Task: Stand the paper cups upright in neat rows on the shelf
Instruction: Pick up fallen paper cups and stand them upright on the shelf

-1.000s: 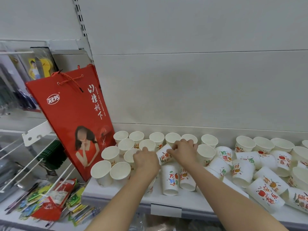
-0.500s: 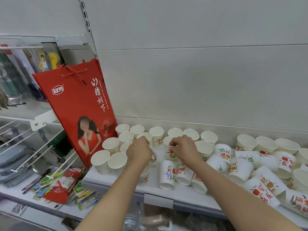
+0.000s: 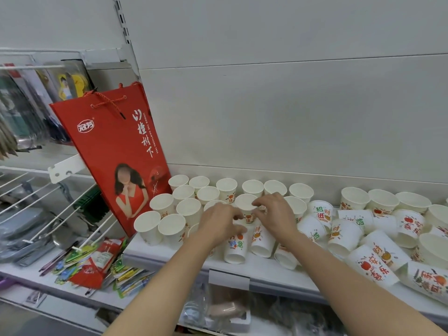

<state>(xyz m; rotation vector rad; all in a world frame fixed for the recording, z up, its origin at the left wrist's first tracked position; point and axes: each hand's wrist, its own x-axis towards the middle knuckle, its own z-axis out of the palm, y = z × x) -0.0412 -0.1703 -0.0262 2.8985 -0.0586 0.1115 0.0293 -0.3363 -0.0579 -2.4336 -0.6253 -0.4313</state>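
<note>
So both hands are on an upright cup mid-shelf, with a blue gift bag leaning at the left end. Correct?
Not quite: the gift bag is red, not blue, as the head view shows. Both the left hand and right hand are on the upright cup.

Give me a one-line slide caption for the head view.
Both hands, left hand and right hand, set an upright paper cup among rows beside a red gift bag; toppled cups wait right.

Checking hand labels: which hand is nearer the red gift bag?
Left. The left hand is over the upright cups just right of the red gift bag; the right hand is farther right, fingers on a cup rim.
</note>
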